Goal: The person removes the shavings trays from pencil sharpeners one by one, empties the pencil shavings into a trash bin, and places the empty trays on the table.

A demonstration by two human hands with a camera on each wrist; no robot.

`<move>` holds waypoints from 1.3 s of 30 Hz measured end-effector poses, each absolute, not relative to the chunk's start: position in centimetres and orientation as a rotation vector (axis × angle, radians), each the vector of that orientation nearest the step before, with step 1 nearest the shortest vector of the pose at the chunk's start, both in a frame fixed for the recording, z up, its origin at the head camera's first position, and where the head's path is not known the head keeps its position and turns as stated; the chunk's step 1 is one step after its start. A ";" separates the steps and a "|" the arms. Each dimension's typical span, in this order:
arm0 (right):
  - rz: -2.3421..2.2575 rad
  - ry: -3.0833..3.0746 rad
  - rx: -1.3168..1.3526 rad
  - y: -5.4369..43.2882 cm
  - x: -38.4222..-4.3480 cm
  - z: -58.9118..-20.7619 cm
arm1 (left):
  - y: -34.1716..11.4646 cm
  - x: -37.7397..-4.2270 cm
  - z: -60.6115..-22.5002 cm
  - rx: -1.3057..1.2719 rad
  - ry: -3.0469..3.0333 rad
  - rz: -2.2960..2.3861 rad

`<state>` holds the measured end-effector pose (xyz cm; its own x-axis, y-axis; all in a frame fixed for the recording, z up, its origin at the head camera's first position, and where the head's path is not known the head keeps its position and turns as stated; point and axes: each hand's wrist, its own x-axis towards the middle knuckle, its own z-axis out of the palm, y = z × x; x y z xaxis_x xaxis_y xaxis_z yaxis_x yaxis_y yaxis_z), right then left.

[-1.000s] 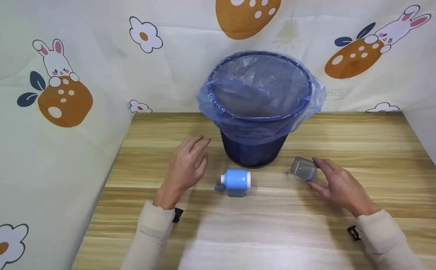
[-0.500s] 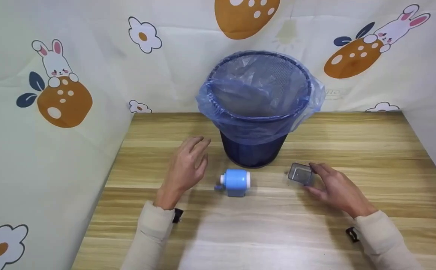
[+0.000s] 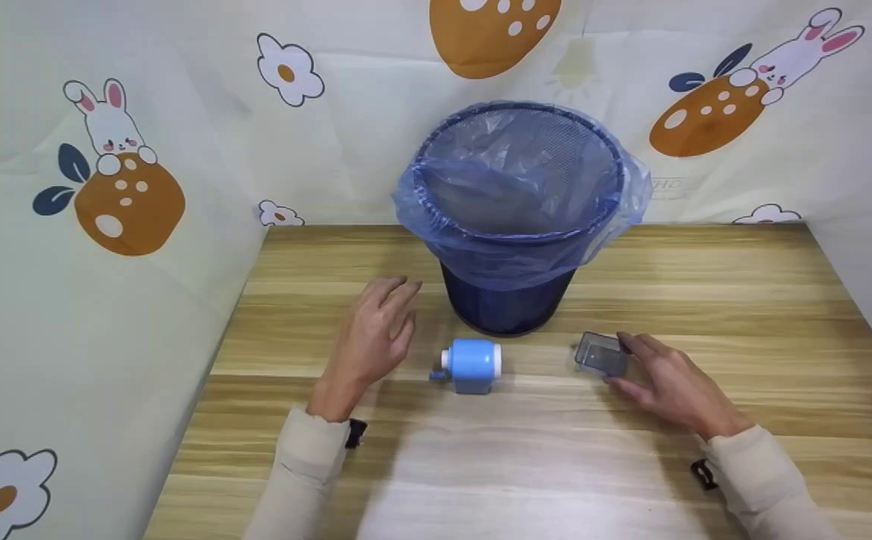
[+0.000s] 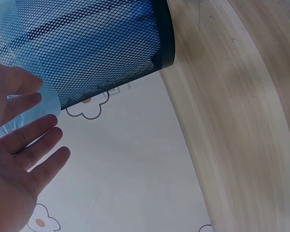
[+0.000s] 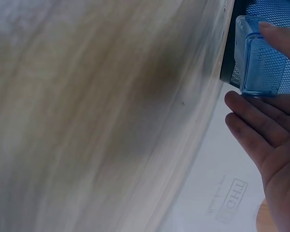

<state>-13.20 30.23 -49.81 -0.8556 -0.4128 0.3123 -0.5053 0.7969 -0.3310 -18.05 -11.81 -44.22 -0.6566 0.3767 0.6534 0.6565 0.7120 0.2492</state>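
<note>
My right hand [image 3: 679, 386] pinches a small clear plastic box [image 3: 602, 355] between thumb and fingers, to the right of the bin's foot. It looks like the shavings drawer of a pencil sharpener. In the right wrist view the see-through box [image 5: 262, 63] shows nothing inside. A blue hand-crank pencil sharpener [image 3: 473, 365] with white ends stands on the table between the hands, its crank toward the left. My left hand [image 3: 368, 337] hovers left of the sharpener with relaxed fingers and holds nothing; the left wrist view shows its fingers [image 4: 38, 145] spread.
A dark mesh waste bin [image 3: 507, 300] lined with a thin blue bag [image 3: 510, 262] stands behind the sharpener, near the back wall. The wooden table [image 3: 316, 262] meets patterned cloth walls [image 3: 361, 150] at the back and sides.
My right hand has lowered the clear box slightly toward the near side and left, tilting it so its open inside shows more. The left hand and sharpener have stayed in place.
</note>
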 end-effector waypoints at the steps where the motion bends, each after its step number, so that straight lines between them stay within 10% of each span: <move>1: 0.602 -2.765 0.715 30.2 -13.2 -49.8 | -11.8 -18.1 -44.2 -0.787 -2.340 -0.638; 39: 0.642 -2.864 0.624 31.2 -12.8 -50.8 | -12.2 -18.2 -45.4 -0.783 -2.360 -0.622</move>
